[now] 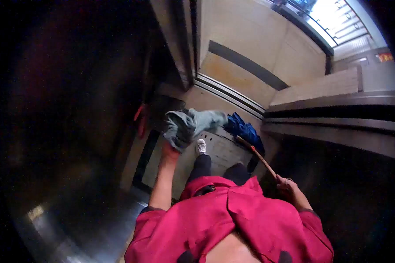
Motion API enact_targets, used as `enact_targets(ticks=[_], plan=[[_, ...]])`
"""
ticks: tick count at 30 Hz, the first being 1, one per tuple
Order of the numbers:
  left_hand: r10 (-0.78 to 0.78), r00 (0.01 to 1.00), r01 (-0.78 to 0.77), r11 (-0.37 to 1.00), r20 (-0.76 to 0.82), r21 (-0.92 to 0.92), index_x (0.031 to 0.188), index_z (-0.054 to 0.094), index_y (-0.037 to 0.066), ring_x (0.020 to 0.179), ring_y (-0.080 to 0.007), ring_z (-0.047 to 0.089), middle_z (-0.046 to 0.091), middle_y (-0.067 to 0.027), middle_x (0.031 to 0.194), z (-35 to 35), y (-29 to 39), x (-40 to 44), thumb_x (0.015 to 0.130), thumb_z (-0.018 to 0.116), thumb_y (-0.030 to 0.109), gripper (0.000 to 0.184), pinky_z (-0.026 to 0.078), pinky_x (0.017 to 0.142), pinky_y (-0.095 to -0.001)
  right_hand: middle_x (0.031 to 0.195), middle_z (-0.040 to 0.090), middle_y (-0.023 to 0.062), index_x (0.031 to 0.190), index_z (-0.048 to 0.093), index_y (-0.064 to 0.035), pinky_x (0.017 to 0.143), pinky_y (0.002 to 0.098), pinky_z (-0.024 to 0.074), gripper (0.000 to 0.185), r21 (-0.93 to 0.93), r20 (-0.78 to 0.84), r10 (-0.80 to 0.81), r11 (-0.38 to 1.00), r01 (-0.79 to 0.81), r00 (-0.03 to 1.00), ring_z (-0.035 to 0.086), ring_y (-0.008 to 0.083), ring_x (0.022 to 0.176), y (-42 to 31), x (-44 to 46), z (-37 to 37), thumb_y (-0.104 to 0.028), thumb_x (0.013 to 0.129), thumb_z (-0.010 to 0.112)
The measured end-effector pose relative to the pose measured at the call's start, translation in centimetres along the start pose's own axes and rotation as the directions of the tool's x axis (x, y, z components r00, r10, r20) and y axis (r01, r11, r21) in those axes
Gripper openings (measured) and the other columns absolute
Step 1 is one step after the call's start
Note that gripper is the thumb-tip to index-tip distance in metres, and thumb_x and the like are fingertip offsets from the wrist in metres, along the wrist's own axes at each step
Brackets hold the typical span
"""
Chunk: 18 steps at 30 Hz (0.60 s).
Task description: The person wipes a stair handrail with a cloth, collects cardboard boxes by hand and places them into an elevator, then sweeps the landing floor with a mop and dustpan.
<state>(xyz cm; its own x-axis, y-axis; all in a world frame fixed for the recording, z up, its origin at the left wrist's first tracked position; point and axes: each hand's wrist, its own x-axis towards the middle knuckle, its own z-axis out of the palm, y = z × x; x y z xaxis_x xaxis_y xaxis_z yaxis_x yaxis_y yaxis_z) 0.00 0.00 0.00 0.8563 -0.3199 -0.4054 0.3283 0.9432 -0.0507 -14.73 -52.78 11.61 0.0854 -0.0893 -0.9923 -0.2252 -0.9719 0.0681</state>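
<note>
A grey-green cloth (184, 125) hangs bunched at my left hand (170, 151), which grips it; the fingers are mostly hidden by the folds. The cloth's loose end stretches right, towards a dark blue crumpled cloth (245, 130). My right hand (286, 184) is closed around a thin wooden stick (264, 162) that slants up and to the left. The stick's far end meets the blue cloth, though I cannot tell whether the two are fastened together.
Beneath me is a light floor (219, 153) with a white shoe (201, 146) on it. A metal door track (228, 95) crosses ahead, with a pale floor beyond. Dark walls close in on both sides. Something red (141, 120) hangs at the left.
</note>
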Motion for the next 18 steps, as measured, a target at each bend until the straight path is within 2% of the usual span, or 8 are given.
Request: enact_targets(ticks=[1, 2, 4, 5, 8, 11, 15, 18], plan=[[0.084, 0.996, -0.092, 0.821, 0.039, 0.564, 0.117, 0.034, 0.005, 0.104, -0.0217, 0.038, 0.04, -0.0111, 0.116, -4.8, -0.7, 0.3, 0.07, 0.056, 0.024, 0.056, 0.03, 0.089, -0.0295, 0.105, 0.047, 0.0175, 0.12, 0.023, -0.0178, 0.075, 0.0361, 0.0396, 0.056, 0.088, 0.019, 0.142, 0.986, -0.143, 0.99, 0.051, 0.0251, 0.089, -0.4, -1.9, 1.1, -0.035, 0.074, 0.052], [0.125, 0.982, -0.174, 0.345, 0.139, 0.922, 0.114, 0.036, 0.002, 0.099, -0.0223, 0.042, 0.043, -0.0101, 0.113, -6.8, -1.8, -0.3, 0.072, 0.051, 0.012, 0.046, 0.031, 0.088, -0.0291, 0.105, 0.047, 0.0167, 0.12, 0.023, -0.018, 0.071, 0.0374, 0.0416, 0.056, 0.173, 0.052, 0.275, 0.944, -0.28, 0.96, 0.051, 0.0262, 0.086, -0.3, -3.6, 2.6, -0.027, 0.074, 0.054], [0.294, 0.892, 0.177, 0.473, -0.344, 0.863, 0.11, 0.039, -0.001, 0.097, -0.0205, 0.043, 0.045, -0.0107, 0.107, 5.4, 3.5, -3.5, 0.069, 0.048, 0.006, 0.042, 0.032, 0.085, -0.0285, 0.1, 0.049, 0.0146, 0.119, 0.023, -0.0151, 0.068, 0.0365, 0.042, 0.058, 0.224, 0.061, 0.05, 0.973, -0.062, 0.997, 0.051, 0.0242, 0.082, -5.2, 2.6, 2.6, -0.025, 0.073, 0.056], [0.414, 0.8, 0.347, 0.269, -0.433, 0.898, 0.108, 0.039, -0.003, 0.097, -0.019, 0.044, 0.046, -0.0112, 0.105, 5.0, 2.3, -2.1, 0.067, 0.049, 0.006, 0.043, 0.034, 0.082, -0.0291, 0.095, 0.05, 0.0125, 0.118, 0.022, -0.0123, 0.064, 0.0357, 0.0424, 0.06, 0.247, -0.025, 0.023, 0.969, -0.016, 0.999, 0.05, 0.0223, 0.079, -3.5, 2.3, 2.0, -0.024, 0.072, 0.058], [0.485, 0.863, 0.278, -0.223, -0.14, 0.934, 0.113, 0.032, 0.002, 0.102, -0.0267, 0.043, 0.046, -0.0163, 0.108, 2.1, 2.3, -1.8, 0.063, 0.058, 0.014, 0.058, 0.034, 0.084, -0.0329, 0.087, 0.05, 0.0093, 0.113, 0.025, -0.0068, 0.06, 0.0325, 0.042, 0.061, 0.511, -0.31, -0.193, 0.792, 0.334, 0.931, 0.048, 0.0176, 0.075, 1.2, 7.5, 5.1, -0.024, 0.068, 0.062], [0.505, 0.86, 0.349, -0.471, -0.077, 0.81, 0.117, 0.026, -0.003, 0.109, -0.0326, 0.035, 0.036, -0.022, 0.117, 2.8, 2.5, -2.4, 0.064, 0.059, 0.022, 0.067, 0.03, 0.088, -0.0363, 0.072, 0.045, 0.0063, 0.094, 0.031, -0.0063, 0.057, 0.0284, 0.0429, 0.046, 0.829, -0.115, -0.036, 0.547, 0.116, 0.993, 0.048, 0.0144, 0.071, 0.1, 9.3, 4.4, -0.014, 0.064, 0.065], [0.39, 0.907, 0.39, -0.643, -0.156, 0.659, 0.118, 0.018, 0.001, 0.091, -0.0417, 0.046, 0.046, -0.029, 0.099, 8.4, 1.5, -1.9, 0.064, 0.053, 0.017, 0.067, 0.037, 0.077, -0.0431, 0.066, 0.045, 0.0063, 0.09, 0.036, -0.0047, 0.041, 0.0315, 0.0431, 0.042, 0.976, -0.188, -0.05, 0.104, 0.192, 0.981, 0.048, 0.0144, 0.051, -2.5, 11.8, 2.8, -0.009, 0.06, 0.064], [0.374, 0.903, 0.419, -0.661, -0.211, 0.623, 0.122, 0.015, 0.003, 0.094, -0.0399, 0.046, 0.045, -0.0285, 0.102, 11.6, 0.4, 0.9, 0.063, 0.055, 0.022, 0.073, 0.037, 0.08, -0.0412, 0.075, 0.05, 0.0088, 0.102, 0.036, -0.0018, 0.047, 0.0308, 0.043, 0.053, 0.712, -0.479, -0.036, 0.568, 0.412, 0.877, 0.049, 0.0167, 0.056, -1.0, 20.0, 5.7, -0.013, 0.058, 0.064]])
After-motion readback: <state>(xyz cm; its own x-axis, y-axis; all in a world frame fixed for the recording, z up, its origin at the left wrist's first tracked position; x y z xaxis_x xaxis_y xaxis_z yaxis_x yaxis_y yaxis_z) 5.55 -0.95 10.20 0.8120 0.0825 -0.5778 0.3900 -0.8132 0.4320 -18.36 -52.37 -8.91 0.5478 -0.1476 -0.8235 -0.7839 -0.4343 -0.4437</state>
